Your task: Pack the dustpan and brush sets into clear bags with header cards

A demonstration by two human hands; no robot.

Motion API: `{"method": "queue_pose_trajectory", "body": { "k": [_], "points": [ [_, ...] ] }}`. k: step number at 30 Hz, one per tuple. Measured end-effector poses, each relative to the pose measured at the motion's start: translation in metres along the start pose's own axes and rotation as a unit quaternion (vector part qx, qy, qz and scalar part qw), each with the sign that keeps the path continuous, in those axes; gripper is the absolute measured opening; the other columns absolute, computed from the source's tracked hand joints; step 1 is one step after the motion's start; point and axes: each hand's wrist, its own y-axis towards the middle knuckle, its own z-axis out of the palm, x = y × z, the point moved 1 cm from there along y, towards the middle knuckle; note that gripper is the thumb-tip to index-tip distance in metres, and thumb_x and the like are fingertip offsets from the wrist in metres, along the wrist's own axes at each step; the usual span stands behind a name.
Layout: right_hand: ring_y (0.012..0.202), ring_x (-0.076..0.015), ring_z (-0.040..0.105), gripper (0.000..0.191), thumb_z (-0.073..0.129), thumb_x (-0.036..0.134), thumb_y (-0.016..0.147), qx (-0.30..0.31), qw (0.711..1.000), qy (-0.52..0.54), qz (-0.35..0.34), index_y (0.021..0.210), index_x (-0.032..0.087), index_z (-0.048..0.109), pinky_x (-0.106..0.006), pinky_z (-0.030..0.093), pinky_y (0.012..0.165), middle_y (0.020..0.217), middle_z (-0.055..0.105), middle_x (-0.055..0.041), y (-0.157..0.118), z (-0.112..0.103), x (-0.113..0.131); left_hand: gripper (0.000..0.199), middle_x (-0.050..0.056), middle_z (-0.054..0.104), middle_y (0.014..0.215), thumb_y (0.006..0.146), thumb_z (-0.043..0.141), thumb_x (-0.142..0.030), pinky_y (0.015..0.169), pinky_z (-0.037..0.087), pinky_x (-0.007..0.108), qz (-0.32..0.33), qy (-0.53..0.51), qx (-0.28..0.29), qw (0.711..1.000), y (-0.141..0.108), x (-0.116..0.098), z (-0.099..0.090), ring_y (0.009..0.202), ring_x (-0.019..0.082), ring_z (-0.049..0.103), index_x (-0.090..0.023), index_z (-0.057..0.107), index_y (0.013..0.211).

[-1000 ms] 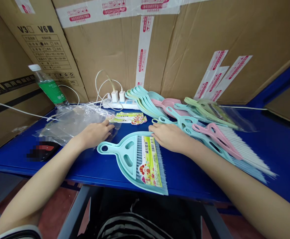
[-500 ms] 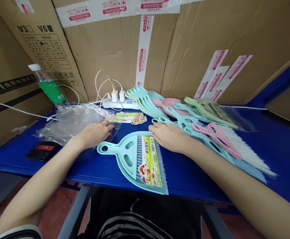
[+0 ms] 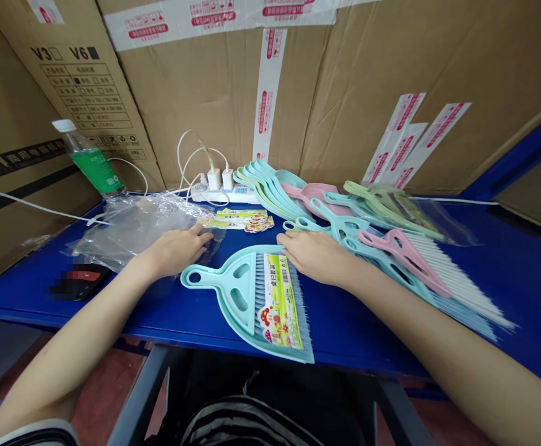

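A light-blue dustpan [image 3: 226, 279] lies near the table's front edge, handle to the left. Nested in it is a small brush [image 3: 302, 303] with blue-grey bristles, and a printed card [image 3: 283, 303] with a mushroom picture lies over the bristles. My left hand [image 3: 177, 249] rests at the edge of clear plastic bags [image 3: 126, 229], its fingers loosely stretched and holding nothing. Just beyond its fingertips are several printed cards [image 3: 240, 219]. My right hand [image 3: 319, 257] rests palm down by the dustpan's upper corner, fingers loosely extended; some fingers are partly hidden. It appears to touch the rim.
Several brushes [image 3: 405, 260] and stacked dustpans [image 3: 270, 186] lie behind and right of my right hand. A bagged green set [image 3: 391, 207] is farther back. At the back stand a power strip [image 3: 247, 197] with chargers and a bottle [image 3: 91, 161]. A phone [image 3: 91, 282] lies left.
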Motion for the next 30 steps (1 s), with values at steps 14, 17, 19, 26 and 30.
{"method": "queue_pose_trajectory", "body": {
  "k": [14, 17, 19, 26, 30],
  "points": [
    [0.095, -0.0246, 0.067, 0.027, 0.039, 0.01, 0.097, -0.003, 1.0, -0.003, -0.003, 0.11, 0.014, 0.061, -0.03, 0.04, 0.066, 0.104, 0.07, -0.0126, 0.0012, 0.0023, 0.0003, 0.043, 0.016, 0.06, 0.127, 0.098, 0.032, -0.02, 0.081, 0.054, 0.035, -0.004, -0.002, 0.009, 1.0, -0.001, -0.0022, -0.0016, 0.103, 0.026, 0.069, -0.015, 0.05, 0.138],
    [0.096, -0.0249, 0.067, 0.027, 0.038, 0.01, 0.097, -0.003, 1.0, -0.002, 0.0, 0.111, 0.014, 0.061, -0.031, 0.04, 0.066, 0.104, 0.07, -0.0129, 0.0011, 0.0028, 0.0006, 0.044, 0.016, 0.06, 0.127, 0.098, 0.032, -0.019, 0.082, 0.054, 0.035, -0.003, -0.009, 0.006, 1.0, -0.0009, -0.002, -0.0013, 0.105, 0.027, 0.068, -0.015, 0.05, 0.138],
    [0.096, -0.025, 0.067, 0.027, 0.038, 0.01, 0.097, -0.002, 1.0, -0.003, 0.001, 0.111, 0.014, 0.061, -0.031, 0.04, 0.066, 0.104, 0.07, -0.013, 0.0008, 0.0029, 0.0009, 0.044, 0.016, 0.06, 0.127, 0.098, 0.032, -0.019, 0.081, 0.054, 0.035, -0.002, -0.01, 0.002, 1.0, -0.0005, -0.0015, -0.0004, 0.105, 0.027, 0.068, -0.015, 0.05, 0.138],
    [0.096, -0.0249, 0.067, 0.026, 0.039, 0.011, 0.097, -0.004, 1.0, -0.004, 0.001, 0.111, 0.015, 0.061, -0.031, 0.041, 0.066, 0.105, 0.07, -0.0127, 0.0006, 0.0027, 0.0007, 0.043, 0.016, 0.061, 0.125, 0.097, 0.033, -0.02, 0.078, 0.054, 0.035, -0.003, -0.013, -0.005, 1.0, -0.001, -0.0012, 0.0007, 0.1, 0.027, 0.069, -0.015, 0.052, 0.136],
    [0.096, -0.0254, 0.068, 0.027, 0.038, 0.012, 0.098, -0.002, 1.0, -0.004, 0.0, 0.112, 0.014, 0.061, -0.031, 0.042, 0.067, 0.105, 0.07, -0.0135, 0.0015, 0.0027, 0.0006, 0.042, 0.016, 0.06, 0.126, 0.097, 0.034, -0.019, 0.079, 0.053, 0.035, -0.003, -0.011, -0.002, 1.0, -0.0009, -0.0012, 0.0006, 0.102, 0.027, 0.069, -0.016, 0.052, 0.136]
  ]
}}
